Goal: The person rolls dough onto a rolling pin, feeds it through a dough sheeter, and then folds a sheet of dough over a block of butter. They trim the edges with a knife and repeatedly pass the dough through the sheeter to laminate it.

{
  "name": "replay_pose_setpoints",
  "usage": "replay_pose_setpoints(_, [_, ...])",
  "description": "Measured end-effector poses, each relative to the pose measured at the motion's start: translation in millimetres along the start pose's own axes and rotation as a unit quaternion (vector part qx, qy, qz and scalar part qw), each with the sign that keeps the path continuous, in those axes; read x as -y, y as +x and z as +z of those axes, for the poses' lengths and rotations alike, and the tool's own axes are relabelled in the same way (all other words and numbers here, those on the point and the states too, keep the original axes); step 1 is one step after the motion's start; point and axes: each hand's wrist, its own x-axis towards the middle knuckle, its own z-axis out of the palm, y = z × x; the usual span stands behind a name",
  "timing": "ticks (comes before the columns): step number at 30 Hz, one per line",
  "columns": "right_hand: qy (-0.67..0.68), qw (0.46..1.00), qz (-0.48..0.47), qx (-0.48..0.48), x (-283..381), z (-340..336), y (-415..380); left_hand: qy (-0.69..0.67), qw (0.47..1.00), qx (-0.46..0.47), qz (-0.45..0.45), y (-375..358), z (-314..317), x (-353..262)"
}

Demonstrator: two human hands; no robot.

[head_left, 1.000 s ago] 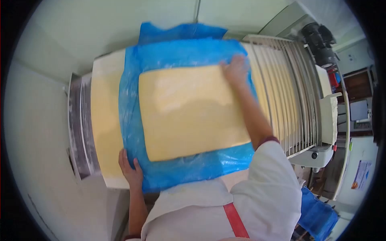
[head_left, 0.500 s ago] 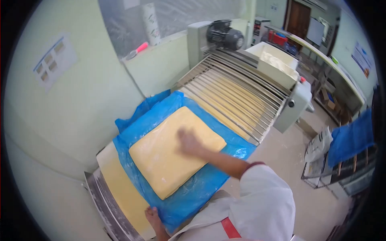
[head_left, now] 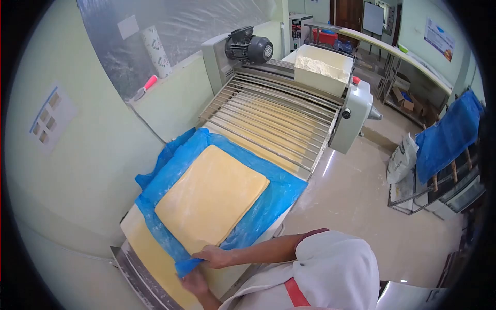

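A thick, pale-yellow slab of dough (head_left: 212,199) lies flat on a blue plastic sheet (head_left: 281,194), its top lightly dusted with white powder. The sheet rests on the belt of a dough sheeter. My right hand (head_left: 213,256) is closed on the sheet's near edge, just by the slab's near corner. Below it, my left hand (head_left: 195,282) grips the same sheet at its bunched corner; its fingertips are partly hidden by the plastic.
Beyond the sheet stand the sheeter's metal guard (head_left: 274,119), its motor (head_left: 250,49) and a white bin of flour (head_left: 323,70). A pink-handled scraper (head_left: 147,85) lies on the left ledge. At right is a rack (head_left: 413,201) draped with blue plastic.
My right hand has come off the top of the dough, down and left to the sheet's near edge. That near corner of the sheet is now gathered up between my hands.
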Motion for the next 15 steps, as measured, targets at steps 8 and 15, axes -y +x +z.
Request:
replay_pose_setpoints(8, [0.073,0.978,-0.085,0.178,-13,-109,35,0.152,0.915,-0.372,-0.03,-40,15,51])
replay_pose_setpoints(15, [-0.312,0.942,0.057,0.112,-81,-96,130,0.214,0.867,-0.45,-0.014,-68,46,33])
